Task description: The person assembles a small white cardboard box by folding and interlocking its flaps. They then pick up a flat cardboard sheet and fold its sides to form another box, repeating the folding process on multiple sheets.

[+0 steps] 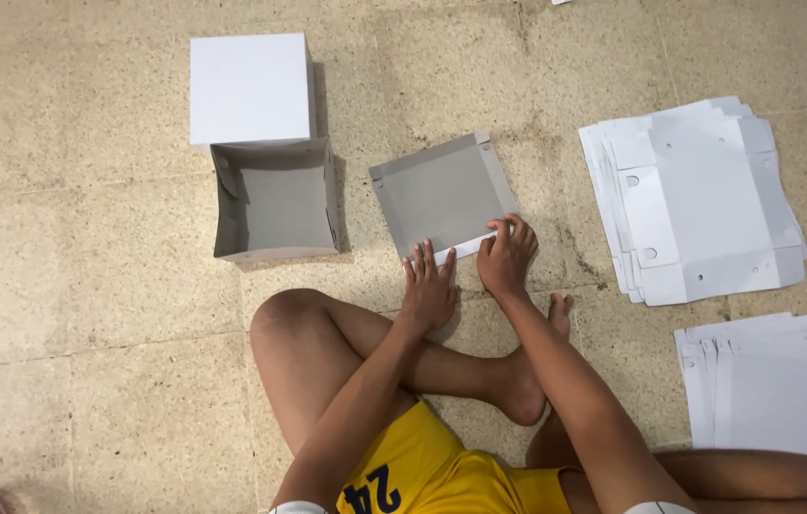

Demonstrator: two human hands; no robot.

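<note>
Speckled beige tiled floor, grey cardboard blank lying flat — tilted, near edge slanting up rightward, my left hand and right hand side by side, pressing that edge.

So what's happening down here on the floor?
A person sits cross-legged on the tiled floor, both hands on a flat grey cardboard sheet. The left hand and right hand press its near edge, where a white flap is turned up. An open box with a white lid lies left; stacks of flat white blanks lie right.
</note>
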